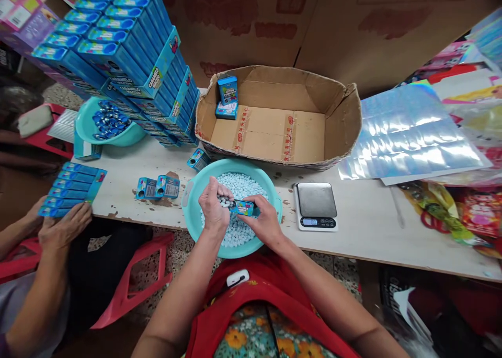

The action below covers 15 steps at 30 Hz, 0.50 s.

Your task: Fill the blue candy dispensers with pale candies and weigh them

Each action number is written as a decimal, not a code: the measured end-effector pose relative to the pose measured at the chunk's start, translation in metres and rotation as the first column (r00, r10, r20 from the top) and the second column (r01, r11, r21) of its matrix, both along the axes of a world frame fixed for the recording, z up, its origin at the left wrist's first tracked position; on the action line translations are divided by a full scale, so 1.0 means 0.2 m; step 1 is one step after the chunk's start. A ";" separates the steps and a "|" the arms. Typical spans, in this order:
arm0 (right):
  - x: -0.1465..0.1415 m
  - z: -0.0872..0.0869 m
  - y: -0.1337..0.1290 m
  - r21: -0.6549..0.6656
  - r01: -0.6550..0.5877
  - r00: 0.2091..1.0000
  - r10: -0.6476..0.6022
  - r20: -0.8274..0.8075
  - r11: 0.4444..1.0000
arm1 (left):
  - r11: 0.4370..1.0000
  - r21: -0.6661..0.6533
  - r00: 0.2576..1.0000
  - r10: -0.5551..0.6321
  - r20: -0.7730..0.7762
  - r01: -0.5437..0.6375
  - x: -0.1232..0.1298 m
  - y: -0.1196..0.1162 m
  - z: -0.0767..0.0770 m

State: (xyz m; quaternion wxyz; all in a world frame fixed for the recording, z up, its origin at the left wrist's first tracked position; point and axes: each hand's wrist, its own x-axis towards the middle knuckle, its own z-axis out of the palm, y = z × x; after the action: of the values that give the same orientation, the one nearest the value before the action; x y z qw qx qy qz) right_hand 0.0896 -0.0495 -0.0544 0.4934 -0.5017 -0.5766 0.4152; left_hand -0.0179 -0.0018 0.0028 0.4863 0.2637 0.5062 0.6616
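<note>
Over a turquoise basin (191, 211) of small pale candies (239, 232), my right hand (264, 219) grips a small blue candy box (242, 208) lying on its side. My left hand (215, 204) is cupped around several of the pale candies, right at the box's left end. Whether any candies are inside the box is hidden. To the left of the basin, two more blue boxes (158, 187) stand on the table, and another blue box (198, 160) sits by the basin's upper left rim.
A cardboard tray (337, 123) behind the basin holds two blue boxes. A digital scale (316, 201) lies right. Stacked blue cartons (129, 55) tower at left, beside a bowl (84, 123) of blue wrapped pieces. A co-worker's hands (65, 227) hold a row of blue boxes.
</note>
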 end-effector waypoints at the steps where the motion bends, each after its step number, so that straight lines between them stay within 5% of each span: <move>1: 0.00 0.00 0.00 -0.002 0.002 1.000 -0.002 -0.002 1.000 | 1.000 0.011 1.000 0.002 0.012 -0.003 0.00 0.00 0.00; 7: 0.03 0.01 0.03 -0.073 -0.003 0.996 -0.004 -0.094 0.997 | 1.000 0.020 0.999 0.001 0.049 -0.002 0.01 0.02 0.05; 12: 0.07 -0.05 0.06 -0.277 -0.135 0.923 0.020 -0.384 0.951 | 0.998 -0.052 0.994 -0.030 0.103 0.036 -0.03 0.05 0.08; 15: 0.08 -0.04 0.08 -0.291 -0.146 0.919 0.020 -0.394 0.946 | 0.995 -0.086 0.983 -0.059 -0.172 0.045 -0.13 0.04 -0.01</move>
State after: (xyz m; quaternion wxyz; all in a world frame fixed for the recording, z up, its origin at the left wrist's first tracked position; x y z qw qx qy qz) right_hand 0.1064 -0.0340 -0.0630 0.4928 -0.4568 -0.4155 0.6131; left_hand -0.0440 0.0061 0.0005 0.4678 0.3135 0.5663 0.6018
